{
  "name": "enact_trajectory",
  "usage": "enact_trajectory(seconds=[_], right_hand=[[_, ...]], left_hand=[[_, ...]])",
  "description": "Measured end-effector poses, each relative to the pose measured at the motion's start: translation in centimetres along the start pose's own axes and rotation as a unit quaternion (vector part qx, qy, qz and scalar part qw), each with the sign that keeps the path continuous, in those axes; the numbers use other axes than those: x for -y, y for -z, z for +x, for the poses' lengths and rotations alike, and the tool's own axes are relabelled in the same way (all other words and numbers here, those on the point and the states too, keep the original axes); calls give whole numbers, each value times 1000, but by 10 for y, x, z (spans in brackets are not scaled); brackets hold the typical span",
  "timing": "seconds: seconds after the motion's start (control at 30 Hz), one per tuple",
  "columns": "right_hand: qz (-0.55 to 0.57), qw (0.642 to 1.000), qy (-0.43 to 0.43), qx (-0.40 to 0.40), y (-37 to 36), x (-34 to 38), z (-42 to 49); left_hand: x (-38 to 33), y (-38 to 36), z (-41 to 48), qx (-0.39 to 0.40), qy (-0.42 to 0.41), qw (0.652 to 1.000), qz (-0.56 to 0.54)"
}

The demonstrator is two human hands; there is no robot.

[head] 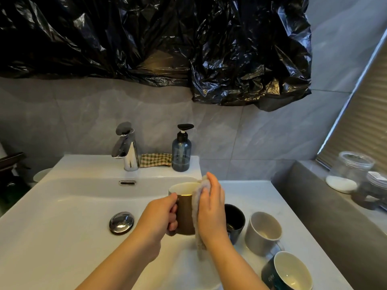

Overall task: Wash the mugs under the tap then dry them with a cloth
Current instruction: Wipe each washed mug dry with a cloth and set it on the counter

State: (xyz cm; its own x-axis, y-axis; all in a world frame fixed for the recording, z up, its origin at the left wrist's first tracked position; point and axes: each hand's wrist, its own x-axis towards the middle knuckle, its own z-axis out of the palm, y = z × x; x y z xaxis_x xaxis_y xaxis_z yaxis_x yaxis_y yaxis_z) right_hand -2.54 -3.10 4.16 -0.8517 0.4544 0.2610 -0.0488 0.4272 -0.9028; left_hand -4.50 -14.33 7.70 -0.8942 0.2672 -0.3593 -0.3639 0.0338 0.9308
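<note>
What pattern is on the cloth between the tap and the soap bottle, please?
The cloth is checked green and beige; head view.

A crumpled black plastic sheet [146, 38] hangs over the upper part of the grey tiled wall [83, 118]. On the back rim of the white sink [62, 170] stands a blue soap bottle [181, 153] with a black pump, and a checked rag [155, 160] lies just beside it. In the basin there is a chrome drain plug [121, 222]. At the right, a glass jar [349, 172] with white powder stands on a grey ledge [314, 195], under a blind [364, 122].
</note>
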Motion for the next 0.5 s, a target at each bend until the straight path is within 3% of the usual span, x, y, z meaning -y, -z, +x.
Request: enact_trajectory(seconds=[0.07, 0.13, 0.2, 0.27, 0.37, 0.5], right_hand=[[-21, 999, -19, 21, -10, 5, -4], [-154, 987, 33, -15, -28, 7, -22], [-181, 982, 48, -24, -31, 7, -24], [-106, 993, 47, -13, -17, 4, -11], [39, 997, -60, 6, -4, 1, 6], [-182, 980, 67, -32, -38, 5, -27]], left_hand=[[-6, -1, 2, -10, -11, 1000, 1], [-8, -5, 2, -9, -6, 1000, -10], [-3, -7, 2, -10, 4, 1000, 8], [2, -7, -1, -13, -5, 1000, 23], [0, -4, -2, -14, -3, 1000, 4], [-5, -5, -1, -24, -5, 999, -24]])
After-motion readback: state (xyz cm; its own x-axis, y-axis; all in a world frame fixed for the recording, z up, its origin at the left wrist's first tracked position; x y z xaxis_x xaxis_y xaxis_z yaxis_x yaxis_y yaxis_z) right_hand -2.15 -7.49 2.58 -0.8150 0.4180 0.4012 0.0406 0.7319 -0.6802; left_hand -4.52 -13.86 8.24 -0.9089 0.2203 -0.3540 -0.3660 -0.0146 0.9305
